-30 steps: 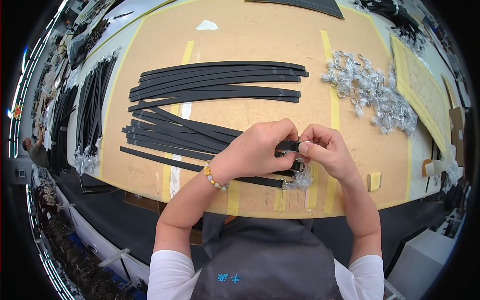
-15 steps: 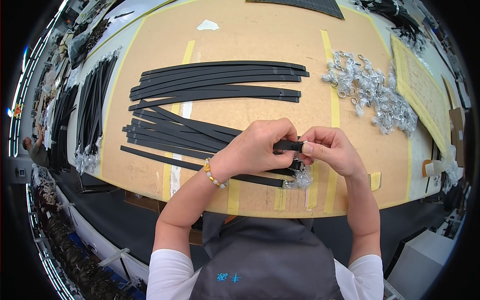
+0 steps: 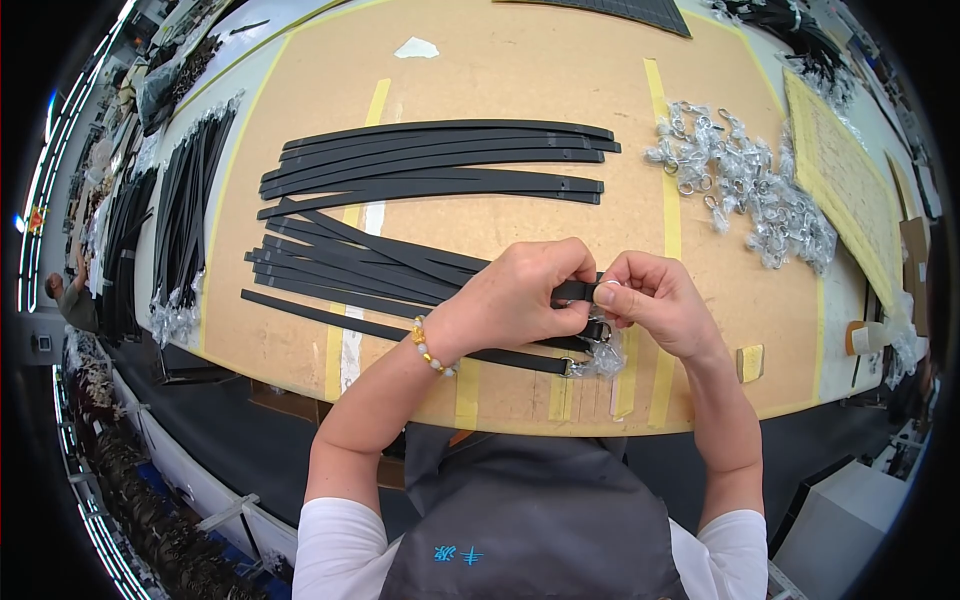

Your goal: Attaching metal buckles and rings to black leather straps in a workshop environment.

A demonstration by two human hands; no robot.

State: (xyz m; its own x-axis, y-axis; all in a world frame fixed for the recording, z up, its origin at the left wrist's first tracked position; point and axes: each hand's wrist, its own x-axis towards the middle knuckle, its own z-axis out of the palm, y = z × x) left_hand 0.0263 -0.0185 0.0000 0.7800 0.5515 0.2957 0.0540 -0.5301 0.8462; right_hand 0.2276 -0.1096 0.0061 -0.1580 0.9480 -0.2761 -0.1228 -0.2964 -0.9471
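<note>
Between my two hands is the end of a black strap (image 3: 574, 291). My left hand (image 3: 520, 295), with a beaded bracelet at the wrist, pinches it from the left. Thumb and forefinger of my right hand (image 3: 655, 300) are closed on its tip, where a bit of metal shows; the fingers hide most of it. Just below the hands, metal hardware wrapped in clear plastic (image 3: 606, 356) sits at the ends of other straps. Under and left of my left hand lie several more black straps (image 3: 350, 272), partly crossing, one nearest strap (image 3: 400, 328) running apart from them.
A second row of black straps (image 3: 440, 150) lies farther back on the tan table (image 3: 520, 80). Plastic-wrapped metal clasps (image 3: 750, 185) are heaped at right, beside a yellow-edged board (image 3: 840, 150). A small yellow block (image 3: 750, 363) is near my right forearm. Bundled straps (image 3: 190, 190) hang at left.
My right thumb and fingers have shifted slightly over the strap's tip, covering more of the metal there. My left hand has barely moved.
</note>
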